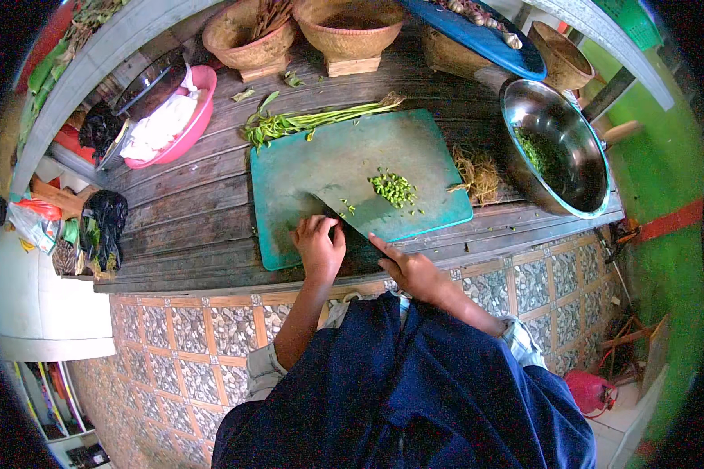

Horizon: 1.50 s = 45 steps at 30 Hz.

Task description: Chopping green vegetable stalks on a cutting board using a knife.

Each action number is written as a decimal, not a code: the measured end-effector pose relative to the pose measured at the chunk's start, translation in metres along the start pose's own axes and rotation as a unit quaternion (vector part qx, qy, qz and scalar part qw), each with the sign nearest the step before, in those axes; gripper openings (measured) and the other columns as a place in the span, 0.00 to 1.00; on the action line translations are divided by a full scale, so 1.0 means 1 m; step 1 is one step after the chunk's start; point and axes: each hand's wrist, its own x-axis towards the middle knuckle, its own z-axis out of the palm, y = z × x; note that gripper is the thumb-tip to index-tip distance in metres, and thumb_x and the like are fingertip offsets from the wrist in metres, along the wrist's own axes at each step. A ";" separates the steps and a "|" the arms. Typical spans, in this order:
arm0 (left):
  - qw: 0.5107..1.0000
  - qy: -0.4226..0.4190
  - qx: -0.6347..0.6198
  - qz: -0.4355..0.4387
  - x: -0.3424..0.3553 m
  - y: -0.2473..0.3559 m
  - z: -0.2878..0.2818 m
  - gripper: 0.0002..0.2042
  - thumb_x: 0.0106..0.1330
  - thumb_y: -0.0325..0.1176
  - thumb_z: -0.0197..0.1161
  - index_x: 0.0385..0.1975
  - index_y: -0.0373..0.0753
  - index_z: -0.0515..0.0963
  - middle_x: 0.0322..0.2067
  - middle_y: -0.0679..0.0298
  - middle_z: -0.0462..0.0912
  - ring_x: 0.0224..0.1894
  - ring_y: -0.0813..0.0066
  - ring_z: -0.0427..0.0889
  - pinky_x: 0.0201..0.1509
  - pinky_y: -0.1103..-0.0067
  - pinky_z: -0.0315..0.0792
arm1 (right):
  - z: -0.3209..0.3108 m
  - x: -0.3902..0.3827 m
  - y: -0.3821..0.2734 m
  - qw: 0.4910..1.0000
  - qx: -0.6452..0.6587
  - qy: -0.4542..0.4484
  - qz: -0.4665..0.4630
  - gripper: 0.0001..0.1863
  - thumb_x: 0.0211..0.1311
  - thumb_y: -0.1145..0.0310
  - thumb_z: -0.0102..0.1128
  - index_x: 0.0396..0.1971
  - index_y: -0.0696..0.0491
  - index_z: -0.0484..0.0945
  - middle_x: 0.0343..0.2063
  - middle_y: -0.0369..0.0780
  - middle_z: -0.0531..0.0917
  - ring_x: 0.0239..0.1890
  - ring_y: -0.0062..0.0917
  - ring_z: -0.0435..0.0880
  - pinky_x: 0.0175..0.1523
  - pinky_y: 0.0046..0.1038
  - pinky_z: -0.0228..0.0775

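On a green cutting board (305, 156) lies a small heap of chopped green stems (391, 187), with a few scattered bits beside it. My right hand (411, 273) grips a knife (336, 207), its blade angled toward the upper left across the board. My left hand (321, 246) rests with curled fingers on the board's lower left, beside the blade; what it holds, if anything, is hidden. Long leafy green stalks (321, 119) lie along the board's far edge. A tangle of pale, stringy roots (477, 176) sits at the board's right edge.
On the wooden table (172, 219) stand a steel bowl with greens (571, 184), a pink basin (180, 141) with white contents, woven baskets (344, 31), a blue tray of bulbs (516, 59) and a black plastic bag (102, 227). A tiled floor (172, 328) shows below the front edge.
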 end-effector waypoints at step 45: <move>0.999 -0.031 0.007 -0.015 -0.004 -0.010 -0.018 0.03 0.53 0.32 0.65 0.27 0.45 0.79 0.31 0.66 0.79 0.41 0.62 0.75 0.47 0.65 0.63 | -0.005 -0.017 -0.008 0.997 0.064 -0.004 -0.036 0.28 0.66 0.67 0.49 0.65 0.43 0.57 0.51 0.50 0.75 0.41 0.50 0.79 0.41 0.44 0.75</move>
